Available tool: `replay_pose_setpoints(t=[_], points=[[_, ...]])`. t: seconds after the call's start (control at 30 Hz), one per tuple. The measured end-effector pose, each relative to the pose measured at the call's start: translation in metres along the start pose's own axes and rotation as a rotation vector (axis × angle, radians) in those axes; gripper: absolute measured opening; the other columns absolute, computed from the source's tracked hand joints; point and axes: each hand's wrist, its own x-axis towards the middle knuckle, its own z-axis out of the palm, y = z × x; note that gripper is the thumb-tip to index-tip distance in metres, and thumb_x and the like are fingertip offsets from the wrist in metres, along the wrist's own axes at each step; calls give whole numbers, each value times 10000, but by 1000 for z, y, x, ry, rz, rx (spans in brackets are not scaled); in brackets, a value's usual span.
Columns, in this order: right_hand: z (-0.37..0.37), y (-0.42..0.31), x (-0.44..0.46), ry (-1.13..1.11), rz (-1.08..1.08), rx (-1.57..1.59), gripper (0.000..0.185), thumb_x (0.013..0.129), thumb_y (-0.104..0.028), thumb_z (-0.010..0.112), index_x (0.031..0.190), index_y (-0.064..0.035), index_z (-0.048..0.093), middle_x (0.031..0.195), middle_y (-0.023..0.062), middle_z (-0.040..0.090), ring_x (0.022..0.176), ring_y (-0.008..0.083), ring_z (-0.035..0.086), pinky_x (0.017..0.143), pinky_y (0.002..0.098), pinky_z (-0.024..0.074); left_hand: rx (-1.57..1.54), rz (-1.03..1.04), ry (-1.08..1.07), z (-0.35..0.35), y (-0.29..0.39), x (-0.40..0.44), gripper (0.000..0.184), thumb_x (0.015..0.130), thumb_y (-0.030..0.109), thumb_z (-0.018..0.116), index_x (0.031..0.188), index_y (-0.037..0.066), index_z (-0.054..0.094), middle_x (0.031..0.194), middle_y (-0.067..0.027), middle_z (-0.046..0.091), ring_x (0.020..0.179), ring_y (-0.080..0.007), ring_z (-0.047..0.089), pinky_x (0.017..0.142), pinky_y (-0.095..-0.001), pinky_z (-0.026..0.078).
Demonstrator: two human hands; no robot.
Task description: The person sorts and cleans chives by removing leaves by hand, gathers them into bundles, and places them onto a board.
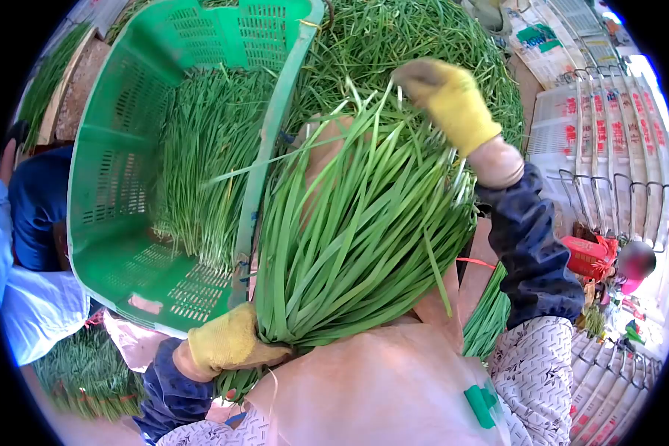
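My left hand (238, 342), in a yellow glove, is closed round the gathered lower end of a large bunch of long green leaves (349, 238). From there the bunch fans up and to the right over my lap. At its upper right edge is my right hand (435, 85), also in a yellow glove with a dark fingertip area, bent at the fingers near the pale stalk ends. The fingertips are blurred, and whether they hold a stalk is unclear. A green crate (275, 134) stands left of the bunch, with more green stalks (215, 163) lying inside it.
A large heap of loose greens (424, 33) lies beyond the bunch. Tied bundles (89, 368) are at the lower left, near another person (41, 297). White crates with red print (609, 141) are stacked at the right, and a red bag (591, 256) lies below them.
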Motion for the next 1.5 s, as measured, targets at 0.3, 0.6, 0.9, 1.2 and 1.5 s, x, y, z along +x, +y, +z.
replay_pose_setpoints(t=[0.3,0.6,0.9,1.2,1.5], points=[[-58,-16,30,-743,-378,-308,484,848,-461,632,1186,-114,631,1192,207,594,1087,347,582,950,408,453,-63,115,-45,-1,-5,8,446,722,267,758,1086,31,657,894,-183,695,804,-300,679,712,-357,525],[5,-32,39,-864,34,-498,605,864,-581,559,1146,-51,630,1074,199,615,1007,352,580,859,401,474,-47,152,-19,8,-21,14,412,724,227,740,1072,21,661,851,-184,691,753,-282,671,695,-360,523],[-8,3,1,-484,-429,21,271,852,-148,626,1105,-216,697,955,86,659,845,195,658,707,278,519,-67,141,-155,-7,9,11,457,736,200,735,1143,27,622,943,-178,692,841,-265,660,753,-344,520],[20,-16,7,-58,98,-48,402,737,-401,648,861,-22,699,853,197,681,850,359,658,777,442,519,123,95,-13,-48,59,0,419,773,127,698,1141,-2,545,897,-132,660,777,-255,635,666,-352,505],[-110,-6,-27,665,124,795,177,856,-55,538,998,-51,643,1000,135,643,941,272,607,782,360,490,1120,397,358,-58,154,-6,427,677,105,751,1074,32,612,951,-140,666,818,-298,645,691,-406,514]])
